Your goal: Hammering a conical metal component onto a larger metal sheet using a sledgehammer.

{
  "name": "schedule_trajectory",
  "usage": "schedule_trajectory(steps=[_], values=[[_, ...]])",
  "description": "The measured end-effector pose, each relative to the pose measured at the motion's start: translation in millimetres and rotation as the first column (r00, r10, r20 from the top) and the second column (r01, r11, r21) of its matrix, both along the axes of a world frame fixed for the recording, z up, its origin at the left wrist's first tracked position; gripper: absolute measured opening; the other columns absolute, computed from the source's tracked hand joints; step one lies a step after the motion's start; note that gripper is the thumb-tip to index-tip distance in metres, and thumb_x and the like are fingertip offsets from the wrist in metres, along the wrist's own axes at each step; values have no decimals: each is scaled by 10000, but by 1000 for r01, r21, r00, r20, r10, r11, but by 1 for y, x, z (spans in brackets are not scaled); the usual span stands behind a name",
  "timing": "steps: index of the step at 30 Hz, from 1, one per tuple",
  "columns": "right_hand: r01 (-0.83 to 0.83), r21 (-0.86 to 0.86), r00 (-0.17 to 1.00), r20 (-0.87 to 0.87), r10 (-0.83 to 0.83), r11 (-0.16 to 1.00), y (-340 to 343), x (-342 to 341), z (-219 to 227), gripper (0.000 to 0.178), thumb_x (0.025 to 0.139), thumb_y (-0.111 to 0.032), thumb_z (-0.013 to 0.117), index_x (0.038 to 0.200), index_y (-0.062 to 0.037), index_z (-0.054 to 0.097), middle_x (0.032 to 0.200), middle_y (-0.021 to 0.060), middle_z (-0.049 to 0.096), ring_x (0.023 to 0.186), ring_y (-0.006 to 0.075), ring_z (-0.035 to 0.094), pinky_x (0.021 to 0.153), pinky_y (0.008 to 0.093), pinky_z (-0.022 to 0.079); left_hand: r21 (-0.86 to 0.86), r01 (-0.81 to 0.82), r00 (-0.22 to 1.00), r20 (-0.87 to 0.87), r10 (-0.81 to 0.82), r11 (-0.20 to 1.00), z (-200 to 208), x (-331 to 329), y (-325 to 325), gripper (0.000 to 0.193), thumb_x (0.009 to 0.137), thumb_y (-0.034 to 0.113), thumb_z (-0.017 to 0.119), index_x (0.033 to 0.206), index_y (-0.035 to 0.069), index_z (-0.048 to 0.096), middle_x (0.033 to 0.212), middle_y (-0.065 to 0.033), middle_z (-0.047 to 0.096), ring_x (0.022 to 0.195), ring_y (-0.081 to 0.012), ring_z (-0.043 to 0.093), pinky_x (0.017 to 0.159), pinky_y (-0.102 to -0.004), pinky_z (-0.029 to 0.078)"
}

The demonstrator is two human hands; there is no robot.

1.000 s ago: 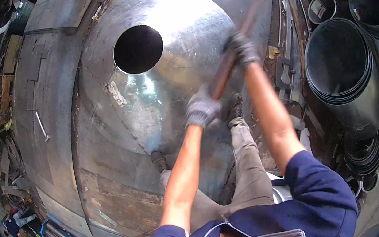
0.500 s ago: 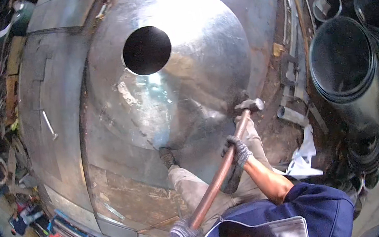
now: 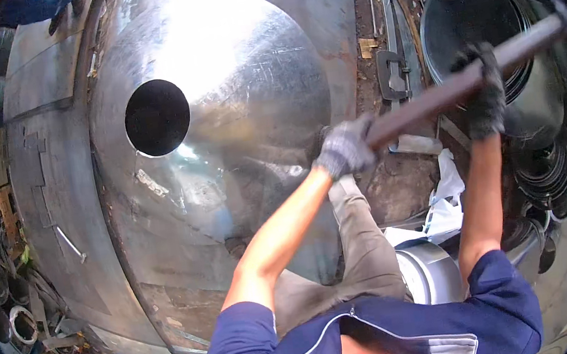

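A sledgehammer (image 3: 423,104) with a long brown handle is raised to the right, its head out by the right rim and blurred. My left hand (image 3: 347,148), in a grey knit glove, is closed round the butt of the handle. Higher up the handle, my gloved right hand (image 3: 484,92) grips it closer to the head. In front of me lies a large shiny sheet-metal cone (image 3: 253,99), its round dark opening toward the left. My legs straddle its near right edge.
Steel plates (image 3: 62,162) lie to the left, with a thin metal rod (image 3: 70,244) on one. A C-clamp (image 3: 391,73), a white cloth (image 3: 445,196) and large nested metal rings (image 3: 524,31) are at the right. Another person's shoe (image 3: 59,19) shows at top left.
The sledgehammer has swung up from beside the cone's near edge to the far right. My left hand rose from near my lap; my right hand moved up and right. The view shifted.
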State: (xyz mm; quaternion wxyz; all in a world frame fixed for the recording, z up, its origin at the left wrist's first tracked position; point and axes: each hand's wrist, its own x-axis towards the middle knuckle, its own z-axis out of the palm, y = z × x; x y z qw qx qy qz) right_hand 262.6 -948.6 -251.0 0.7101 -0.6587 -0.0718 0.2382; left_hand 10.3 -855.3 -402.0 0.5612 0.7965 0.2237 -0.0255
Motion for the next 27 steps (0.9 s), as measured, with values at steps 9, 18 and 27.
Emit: schedule_trajectory(steps=[9,18,27], values=[[-196,-708,945,49,324,679,142,-29,-351,284,925,-313,621,987,-38,656,853,135,681,790,255,692,672,407,571,-65,-323,898,-336,284,944,-137,31,72,524,733,302,750,1154,2,662,1039,-288,720,973,-413,717,897,-471,567],[-59,12,622,-781,46,998,-24,-111,-368,316,851,-401,792,948,-131,659,780,42,617,653,205,600,621,383,532,-153,-38,723,-686,-79,987,-72,-136,-89,717,736,477,762,1266,15,619,1055,-261,731,958,-369,734,839,-456,583],[181,-487,522,-688,-504,854,-313,-282,-220,311,854,-393,686,784,-114,570,687,70,586,597,251,579,608,396,539,-644,187,804,-334,-492,742,33,-354,-141,728,732,492,822,1289,60,638,1128,-201,727,1006,-355,709,900,-417,549]])
